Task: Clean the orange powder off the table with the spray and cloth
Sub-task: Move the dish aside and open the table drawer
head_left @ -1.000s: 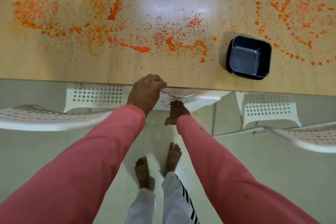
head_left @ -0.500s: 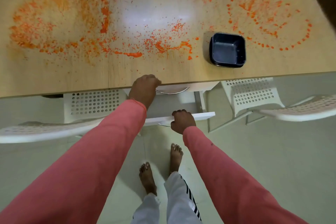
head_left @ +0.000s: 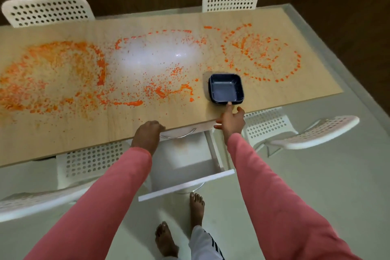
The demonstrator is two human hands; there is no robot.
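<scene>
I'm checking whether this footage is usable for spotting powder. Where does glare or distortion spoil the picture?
Head view: a bright white glare patch sits mid-table, washing out the orange powder there; wide-angle bending curves the table edges and chairs; the dark background is underexposed; the blue dish and both hands are fairly sharp.

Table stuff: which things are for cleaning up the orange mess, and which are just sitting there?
For the job:
orange powder
table
left hand
right hand
No spray or cloth shows.

Just there:
dark square dish, touched by a right fingertip
open white drawer, looks empty
white chairs
</scene>
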